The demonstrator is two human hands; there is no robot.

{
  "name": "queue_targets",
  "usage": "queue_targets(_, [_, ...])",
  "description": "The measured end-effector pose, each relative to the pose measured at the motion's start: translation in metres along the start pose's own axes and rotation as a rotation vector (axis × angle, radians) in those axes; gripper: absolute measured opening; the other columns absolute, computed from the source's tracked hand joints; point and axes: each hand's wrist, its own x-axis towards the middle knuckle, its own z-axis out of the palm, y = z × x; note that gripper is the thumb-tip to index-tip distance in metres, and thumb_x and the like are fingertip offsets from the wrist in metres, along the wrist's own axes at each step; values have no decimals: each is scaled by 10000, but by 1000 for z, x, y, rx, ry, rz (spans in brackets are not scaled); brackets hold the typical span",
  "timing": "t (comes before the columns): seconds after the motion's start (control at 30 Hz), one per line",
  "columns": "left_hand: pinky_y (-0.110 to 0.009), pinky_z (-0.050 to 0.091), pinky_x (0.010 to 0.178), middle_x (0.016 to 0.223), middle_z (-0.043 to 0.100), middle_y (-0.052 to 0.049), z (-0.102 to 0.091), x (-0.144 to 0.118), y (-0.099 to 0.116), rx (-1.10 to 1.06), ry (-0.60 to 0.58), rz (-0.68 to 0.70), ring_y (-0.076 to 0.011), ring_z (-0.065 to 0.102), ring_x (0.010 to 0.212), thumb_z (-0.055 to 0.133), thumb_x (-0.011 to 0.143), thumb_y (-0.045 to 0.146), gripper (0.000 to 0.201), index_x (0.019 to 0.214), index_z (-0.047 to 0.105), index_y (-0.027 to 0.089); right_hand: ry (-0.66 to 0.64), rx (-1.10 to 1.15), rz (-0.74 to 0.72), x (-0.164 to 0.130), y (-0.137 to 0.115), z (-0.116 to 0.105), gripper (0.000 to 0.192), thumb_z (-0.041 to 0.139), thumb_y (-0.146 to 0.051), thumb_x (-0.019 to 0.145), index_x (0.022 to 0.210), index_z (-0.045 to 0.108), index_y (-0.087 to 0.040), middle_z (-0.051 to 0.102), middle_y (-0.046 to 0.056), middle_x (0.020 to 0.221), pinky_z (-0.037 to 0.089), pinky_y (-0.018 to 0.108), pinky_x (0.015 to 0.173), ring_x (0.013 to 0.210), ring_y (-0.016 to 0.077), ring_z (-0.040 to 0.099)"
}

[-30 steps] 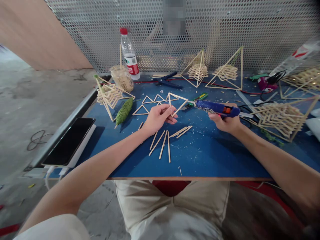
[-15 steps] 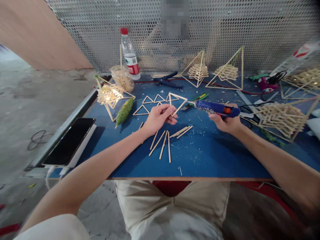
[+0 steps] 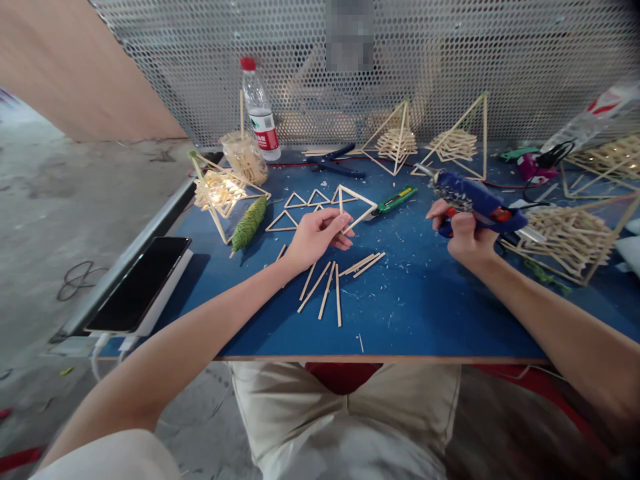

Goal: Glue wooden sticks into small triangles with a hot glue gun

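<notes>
Glass or clear plastic jar [image 3: 243, 160], at the table's far left: filled with short wooden pieces, one long stick standing upright. Red-capped water bottle [image 3: 261, 120], upright just beside it: partly filled with clear liquid. Second clear bottle [image 3: 597, 117], far right, tilted; contents unclear. Triangular stick frame [image 3: 358, 196]: above the middle of the blue tabletop [image 3: 410, 307], lower-left corner pinched between thumb and fingers of the left hand [image 3: 320, 237], one corner pointing right; sides near equal, no marked long axis. Blue hot-glue gun [image 3: 465, 193]: handle wrapped by the fingers of the right hand [image 3: 467, 240]; long axis oblique, nozzle up-left towards the mesh panel [image 3: 425, 60], apart from the frame. Green utility knife [image 3: 397, 199]: on the table, between frame and gun. Loose wooden sticks [image 3: 339, 293]: fanned nearer the person.
</notes>
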Motion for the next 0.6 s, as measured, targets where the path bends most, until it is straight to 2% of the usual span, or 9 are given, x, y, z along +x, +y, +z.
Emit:
queue_targets(0.1, [-254, 690, 696, 923, 824, -74, -2, -1, 1, 101, 56, 74, -142, 796, 715, 760, 983, 492, 311, 1051, 801, 191, 171, 41, 17, 2, -4, 2, 555, 484, -813, 1046, 850, 687, -335, 662, 67, 803, 507, 480, 630, 671, 276, 617])
queue_targets(0.17, [-268, 686, 729, 967, 836, -80, -6, -2, 3, 217, 85, 177, -149, 798, 752, 746, 994, 489, 317, 1056, 830, 189, 175, 53, 18, 3, -6, 2, 547, 524, -782, 1053, 836, 697, -311, 678, 60, 806, 506, 450, 617, 642, 242, 602])
queue_targets(0.27, [-288, 635, 763, 982, 844, -64, -13, -3, 9, 524, 97, 417, -152, 763, 792, 712, 1038, 441, 270, 1057, 863, 217, 107, 75, 1, 6, -6, -1, 547, 608, -738, 1044, 774, 702, -272, 703, 51, 766, 513, 408, 600, 608, 200, 613])
queue_targets(0.4, [-350, 558, 842, 1017, 859, -62, -24, -3, 14, 847, 141, 692, -192, 741, 883, 664, 1108, 426, 271, 1102, 877, 258, -73, 173, 12, 9, -7, -6, 530, 686, -748, 992, 758, 734, -275, 728, 54, 710, 500, 386, 500, 536, 194, 629])
queue_targets(0.5, [-391, 503, 865, 989, 862, -54, -30, -1, 14, 1014, 197, 801, -221, 726, 913, 655, 1123, 458, 280, 1097, 883, 298, -145, 233, 54, 11, -10, -5, 541, 696, -779, 966, 747, 730, -285, 719, 50, 677, 481, 383, 439, 476, 191, 605])
queue_targets(0.6, [-397, 475, 869, 959, 857, -38, -32, 1, 13, 1100, 208, 851, -225, 711, 920, 657, 1126, 451, 258, 1109, 882, 326, -191, 230, 88, 15, -16, -3, 585, 679, -809, 956, 707, 703, -280, 707, 57, 646, 493, 382, 430, 469, 190, 598])
